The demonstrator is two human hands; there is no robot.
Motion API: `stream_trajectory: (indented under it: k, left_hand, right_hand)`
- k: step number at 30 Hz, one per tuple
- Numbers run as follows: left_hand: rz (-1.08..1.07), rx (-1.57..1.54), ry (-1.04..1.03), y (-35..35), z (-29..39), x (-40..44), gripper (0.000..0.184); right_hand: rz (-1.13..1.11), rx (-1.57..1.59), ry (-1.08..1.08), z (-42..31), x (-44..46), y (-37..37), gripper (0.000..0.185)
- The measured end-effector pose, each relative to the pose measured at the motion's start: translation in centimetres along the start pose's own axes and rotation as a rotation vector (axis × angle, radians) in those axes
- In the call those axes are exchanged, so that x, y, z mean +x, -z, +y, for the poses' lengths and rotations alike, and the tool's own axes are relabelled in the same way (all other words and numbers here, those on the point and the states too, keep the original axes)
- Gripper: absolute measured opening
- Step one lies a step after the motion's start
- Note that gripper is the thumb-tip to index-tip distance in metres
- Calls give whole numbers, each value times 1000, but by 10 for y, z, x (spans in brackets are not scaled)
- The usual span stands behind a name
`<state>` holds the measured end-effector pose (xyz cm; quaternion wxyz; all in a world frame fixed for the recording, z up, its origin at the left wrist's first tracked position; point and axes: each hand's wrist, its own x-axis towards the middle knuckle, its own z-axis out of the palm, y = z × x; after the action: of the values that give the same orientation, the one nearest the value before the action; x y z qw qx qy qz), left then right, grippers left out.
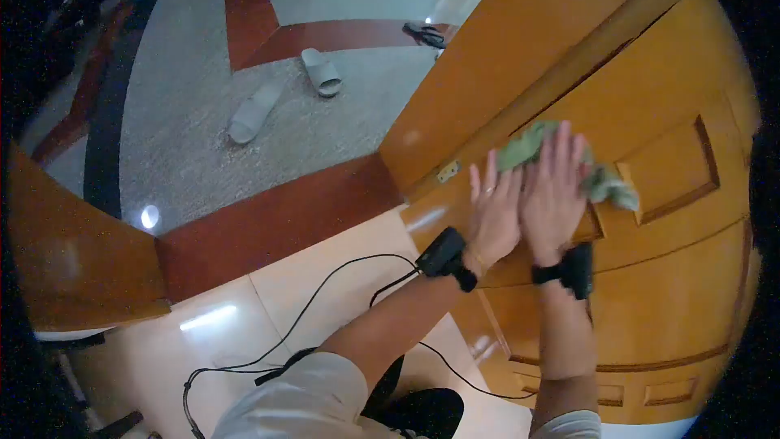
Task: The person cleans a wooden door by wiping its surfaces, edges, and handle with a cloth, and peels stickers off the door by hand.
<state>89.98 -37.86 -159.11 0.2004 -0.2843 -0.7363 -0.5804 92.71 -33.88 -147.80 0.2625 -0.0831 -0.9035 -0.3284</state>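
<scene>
My left hand point(497, 213) lies flat with its fingers stretched out, against the wooden door point(650, 276) and over the lower left edge of a green cloth point(524, 148). Beside it, almost touching, my right hand point(554, 191) presses flat over the middle of the same cloth, fingers extended. The cloth is crumpled; one end sticks out to the right of the right hand, and its middle is hidden beneath the hands. Each wrist wears a black strapped device, the left one point(445, 254) and the right one point(575, 271).
A black cable point(325, 280) loops over the pale floor tiles. Past the dark red threshold point(268, 211) lie two grey slippers point(322, 73) on a speckled floor. A dark object point(424, 33) rests near the door frame. A wooden panel point(73, 252) stands at left.
</scene>
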Motion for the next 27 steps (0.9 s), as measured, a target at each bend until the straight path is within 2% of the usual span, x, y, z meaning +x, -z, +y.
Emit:
stream_trajectory:
  k: [3,6,8,12,15,16,18,20,23,27]
  left_hand:
    - [-82,121,69,-23,-52,-69,53]
    - [-230,51,309,-33,-99,-109,60]
    - [-368,164,239,-21,-118,-123,64]
    - [-533,54,309,-40,-180,-157,70]
    - [-743,40,597,-28,-192,-180,74]
    - [-865,128,657,-21,-192,-187,74]
    - [-995,369,598,-24,-198,-211,72]
    - [-997,677,346,-41,-225,-260,69]
    - [-1036,722,175,-45,-230,-284,64]
    - [-1096,367,287,-102,-242,-350,61]
  right_hand:
    - [-76,183,162,-27,-55,-60,55]
    - [-264,389,186,-69,-87,-119,57]
    - [-357,416,203,-101,-102,-155,56]
    - [-511,510,208,-158,-135,-219,54]
    - [-645,576,173,-188,-169,-256,52]
    - [-690,597,156,-193,-185,-265,52]
    - [-781,639,112,-204,-221,-280,51]
    - [-844,686,54,-210,-256,-288,50]
    - [-904,724,-32,-207,-301,-285,48]
    - [-944,752,-169,-180,-359,-262,47]
